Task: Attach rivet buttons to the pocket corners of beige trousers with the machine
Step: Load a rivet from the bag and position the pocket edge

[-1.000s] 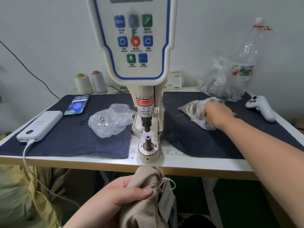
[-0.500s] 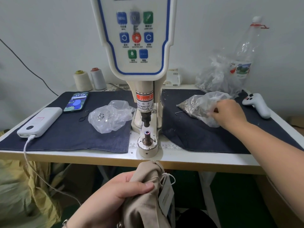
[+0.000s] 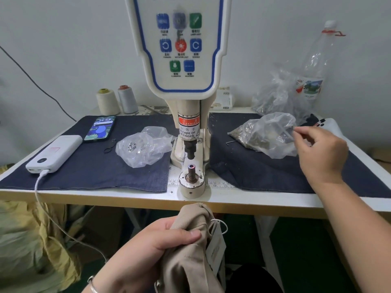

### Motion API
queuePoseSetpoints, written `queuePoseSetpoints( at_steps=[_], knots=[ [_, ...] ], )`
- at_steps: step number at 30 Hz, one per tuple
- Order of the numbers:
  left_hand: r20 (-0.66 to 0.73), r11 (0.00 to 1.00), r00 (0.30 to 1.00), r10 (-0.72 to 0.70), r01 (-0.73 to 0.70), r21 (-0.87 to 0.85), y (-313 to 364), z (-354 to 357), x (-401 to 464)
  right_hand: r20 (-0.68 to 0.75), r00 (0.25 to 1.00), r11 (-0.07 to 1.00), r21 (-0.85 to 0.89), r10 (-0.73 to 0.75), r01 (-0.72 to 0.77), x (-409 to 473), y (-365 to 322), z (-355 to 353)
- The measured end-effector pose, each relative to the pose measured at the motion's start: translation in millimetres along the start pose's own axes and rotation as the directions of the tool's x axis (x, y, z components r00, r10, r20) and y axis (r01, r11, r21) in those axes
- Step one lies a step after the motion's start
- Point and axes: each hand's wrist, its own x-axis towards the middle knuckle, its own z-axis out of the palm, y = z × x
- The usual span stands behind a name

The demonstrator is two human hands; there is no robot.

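Left hand (image 3: pixel 148 248) grips bunched beige fabric trousers (image 3: pixel 190 250) below the counter (image 3: pixel 127 197) edge, before the white rivet machine (image 3: pixel 190 102). Right hand (image 3: pixel 321 153), fingertips pinched beside the clear plastic rivet bag (image 3: pixel 268 134); contents too small to tell. Risk: rivet slipping, lost.

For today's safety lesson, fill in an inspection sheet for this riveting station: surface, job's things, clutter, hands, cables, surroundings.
Surface: white table with dark denim mats.
Job's things: riveting machine; beige trousers below the table edge; two bags of metal parts.
Clutter: phone, power bank, thread cones, plastic bottle.
Hands: left hand grips the trousers; right hand pinches something small, too small to tell.
Cables: white cable hangs from the power bank.
Surroundings: white wall; yellow fabric beneath.
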Motion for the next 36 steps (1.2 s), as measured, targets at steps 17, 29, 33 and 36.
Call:
queuePoseSetpoints(
  at_steps=[17, 29, 33, 36],
  knots=[
    [-0.058, 1.0, 0.998, 0.016, -0.017, -0.026, -3, -8, -5, 0.874, 0.433, -0.038, 0.452, 0.221, -0.891, -58, -137, 5],
    [-0.071, 1.0, 0.998, 0.001, -0.002, -0.025, -3, -11, -1, 0.949, 0.212, -0.176, 0.256, 0.233, -0.951, -51, -166, 25],
    [-0.056, 0.999, 0.998, -0.001, -0.001, -0.037, -3, -12, -1, 0.957, 0.159, -0.155, 0.199, 0.241, -0.968, -47, -173, 26],
    [-0.056, 0.999, 0.998, -0.004, 0.001, -0.047, -3, -14, -2, 0.964, 0.118, -0.184, 0.163, 0.237, -0.969, -44, -175, 25]
  ],
)
